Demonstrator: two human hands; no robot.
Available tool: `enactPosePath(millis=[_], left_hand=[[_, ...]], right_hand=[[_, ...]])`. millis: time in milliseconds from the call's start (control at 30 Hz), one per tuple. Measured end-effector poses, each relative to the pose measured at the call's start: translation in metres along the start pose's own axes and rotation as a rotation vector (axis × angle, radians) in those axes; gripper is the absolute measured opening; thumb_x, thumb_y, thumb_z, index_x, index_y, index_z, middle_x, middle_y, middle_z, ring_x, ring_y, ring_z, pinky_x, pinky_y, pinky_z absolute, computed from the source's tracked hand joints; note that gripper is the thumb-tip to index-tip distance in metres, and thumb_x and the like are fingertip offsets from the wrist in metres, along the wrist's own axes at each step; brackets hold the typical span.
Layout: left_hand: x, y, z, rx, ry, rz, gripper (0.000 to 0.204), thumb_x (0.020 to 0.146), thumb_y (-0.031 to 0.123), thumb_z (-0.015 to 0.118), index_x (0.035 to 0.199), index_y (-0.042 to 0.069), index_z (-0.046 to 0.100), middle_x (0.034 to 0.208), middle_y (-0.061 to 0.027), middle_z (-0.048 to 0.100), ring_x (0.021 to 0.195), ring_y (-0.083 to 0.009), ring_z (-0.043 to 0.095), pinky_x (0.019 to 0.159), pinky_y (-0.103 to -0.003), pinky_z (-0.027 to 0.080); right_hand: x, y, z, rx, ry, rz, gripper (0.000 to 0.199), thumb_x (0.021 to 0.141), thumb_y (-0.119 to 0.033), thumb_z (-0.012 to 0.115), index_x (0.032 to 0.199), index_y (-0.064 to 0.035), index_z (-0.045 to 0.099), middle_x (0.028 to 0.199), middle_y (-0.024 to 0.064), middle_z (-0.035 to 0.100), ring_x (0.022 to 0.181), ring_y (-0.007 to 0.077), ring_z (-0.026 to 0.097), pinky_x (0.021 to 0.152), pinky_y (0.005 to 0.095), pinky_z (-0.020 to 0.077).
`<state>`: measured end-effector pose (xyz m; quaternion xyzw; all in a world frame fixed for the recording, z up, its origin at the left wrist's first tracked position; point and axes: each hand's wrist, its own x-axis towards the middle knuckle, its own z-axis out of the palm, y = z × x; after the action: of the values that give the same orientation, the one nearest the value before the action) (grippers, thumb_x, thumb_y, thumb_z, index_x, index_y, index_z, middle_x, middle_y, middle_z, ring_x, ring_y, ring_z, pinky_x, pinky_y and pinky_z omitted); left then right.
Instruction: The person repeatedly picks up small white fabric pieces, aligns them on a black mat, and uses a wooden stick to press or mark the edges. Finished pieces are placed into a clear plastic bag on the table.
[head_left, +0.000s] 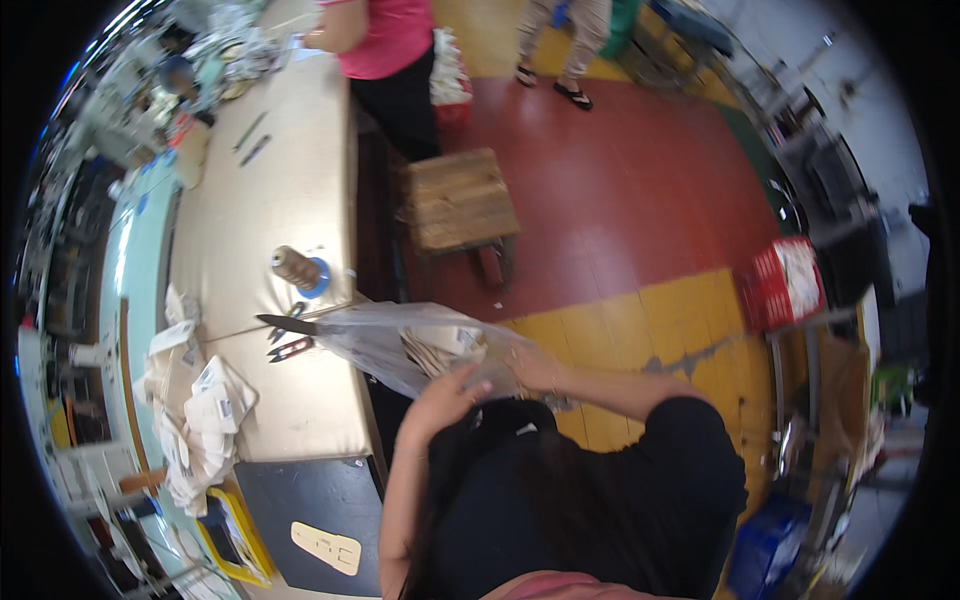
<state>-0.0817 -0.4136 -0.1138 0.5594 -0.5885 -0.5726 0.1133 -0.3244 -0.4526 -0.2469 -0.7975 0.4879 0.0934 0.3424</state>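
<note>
A clear plastic bag (375,335) stretches in front of my body, from the table's edge toward the right. Folded beige fabric pieces (440,345) with a pale printed piece on top show through it. My left hand (450,400) holds the bag's near side, its fingers bent against the plastic. At the bag's right end, my right hand (532,367) grips it, the fingers partly veiled by plastic. A dark, pointed, blade-like thing (287,324) lies at the bag's left end. Beside it are small thread snips (291,349).
On the beige table (260,210) stands a brown thread cone (296,267) with a blue base. White cloth pieces (205,410) heap at the left, near a yellow-framed tray (240,540). A wooden stool (460,200) stands beyond the bag. Two people stand farther off.
</note>
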Motion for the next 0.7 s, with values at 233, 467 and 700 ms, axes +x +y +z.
enactPosePath(millis=[233, 467, 700], left_hand=[[-0.144, 0.166, -0.059, -0.547, 0.606, 1.534, 0.025, 0.099, 0.008, 0.056, 0.119, -0.006, 0.062, 0.115, -0.0217, 0.068, 0.105, -0.0245, 0.065, 0.097, -0.039, 0.051], [-0.177, 0.193, -0.079, -0.312, 0.528, 1.7, 0.026, 0.099, 0.009, 0.056, 0.121, -0.004, 0.06, 0.118, -0.0211, 0.066, 0.108, -0.0247, 0.063, 0.098, -0.04, 0.049], [-0.192, 0.18, -0.088, -0.284, 0.553, 1.695, 0.027, 0.1, 0.009, 0.056, 0.123, -0.003, 0.058, 0.12, -0.0206, 0.063, 0.11, -0.0249, 0.061, 0.1, -0.04, 0.047]], right_hand=[[0.008, -0.035, -0.019, -0.249, -0.178, -0.053, 0.048, 0.095, -0.026, 0.059, 0.141, -0.0139, 0.053, 0.164, 0.0274, 0.023, 0.1, 0.039, 0.072, 0.08, 0.0498, 0.0584], [-0.008, -0.06, -0.025, -0.232, -0.201, -0.081, 0.055, 0.092, -0.028, 0.067, 0.143, -0.0154, 0.053, 0.164, 0.0267, 0.023, 0.107, 0.039, 0.07, 0.085, 0.0488, 0.0575], [0.006, -0.068, -0.022, -0.208, -0.148, -0.148, 0.055, 0.089, -0.031, 0.07, 0.141, -0.0162, 0.055, 0.162, 0.0288, 0.025, 0.111, 0.04, 0.068, 0.088, 0.0481, 0.0577]])
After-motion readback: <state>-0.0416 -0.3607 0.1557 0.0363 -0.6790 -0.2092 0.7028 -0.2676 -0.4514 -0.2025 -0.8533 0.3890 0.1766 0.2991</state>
